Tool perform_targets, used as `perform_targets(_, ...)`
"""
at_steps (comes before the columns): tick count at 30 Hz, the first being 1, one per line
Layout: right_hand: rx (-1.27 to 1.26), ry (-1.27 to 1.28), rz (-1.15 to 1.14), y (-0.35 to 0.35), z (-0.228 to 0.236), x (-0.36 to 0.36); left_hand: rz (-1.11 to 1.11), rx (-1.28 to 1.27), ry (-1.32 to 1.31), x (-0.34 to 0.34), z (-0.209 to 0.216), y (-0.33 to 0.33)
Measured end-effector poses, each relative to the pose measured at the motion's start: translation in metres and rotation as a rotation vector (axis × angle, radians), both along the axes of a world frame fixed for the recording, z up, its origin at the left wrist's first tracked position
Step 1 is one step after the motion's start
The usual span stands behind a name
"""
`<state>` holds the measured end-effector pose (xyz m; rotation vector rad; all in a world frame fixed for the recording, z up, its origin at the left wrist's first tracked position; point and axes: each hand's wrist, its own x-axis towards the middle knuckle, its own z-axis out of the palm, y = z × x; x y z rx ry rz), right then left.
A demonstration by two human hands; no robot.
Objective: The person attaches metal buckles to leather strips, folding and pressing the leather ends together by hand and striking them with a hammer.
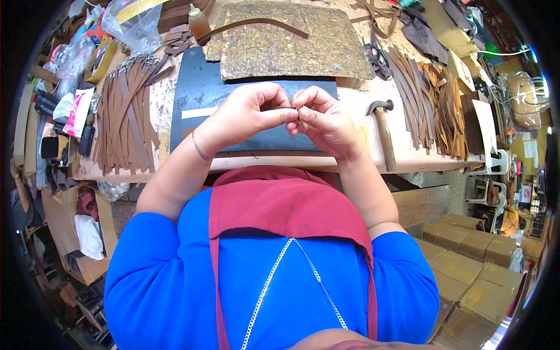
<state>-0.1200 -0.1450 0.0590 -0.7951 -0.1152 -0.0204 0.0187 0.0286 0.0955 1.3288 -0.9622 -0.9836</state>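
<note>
My left hand [248, 114] and my right hand [326, 119] meet above a dark blue-black board [195, 81]. Both are closed in a pinch, fingertips nearly touching. Between them is a short brown leather strap [277, 107], mostly covered by my fingers. The left thumb and fingers grip its length; the right thumb and forefinger pinch its end, where any small part is too hidden to make out. A white strip [198, 112] lies on the board beside my left wrist. To the right of my right hand rests a hammer [384, 131] with a wooden handle.
Brown leather straps with metal buckles [125, 111] lie at the left, and more brown strips [414, 99] at the right. Behind the board sits a rough, mottled slab [291, 44] with a curved strap [256, 22] across it. A squeeze bottle [198, 23] stands nearby. Cardboard boxes [466, 268] are stacked lower right.
</note>
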Motion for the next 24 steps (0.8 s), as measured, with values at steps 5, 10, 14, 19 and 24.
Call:
perform_targets(5,-0.136,0.042,-0.124,0.002,0.013,-0.001,0.087,0.094,-0.160,0.002,0.009,0.005)
perform_targets(10,-0.341,0.149,-0.267,0.003,0.026,-0.004,0.099,0.064,-0.136,0.009,0.011,0.011)
perform_targets(14,-0.468,0.129,-0.323,0.006,0.029,-0.007,0.062,0.039,-0.096,0.007,0.012,0.013)
perform_targets(19,-0.499,0.090,-0.354,0.008,0.029,-0.007,0.068,0.038,-0.082,0.004,0.014,0.014)
perform_targets(24,-0.537,0.065,-0.390,0.009,0.029,-0.008,0.072,0.047,-0.109,0.003,0.014,0.013)
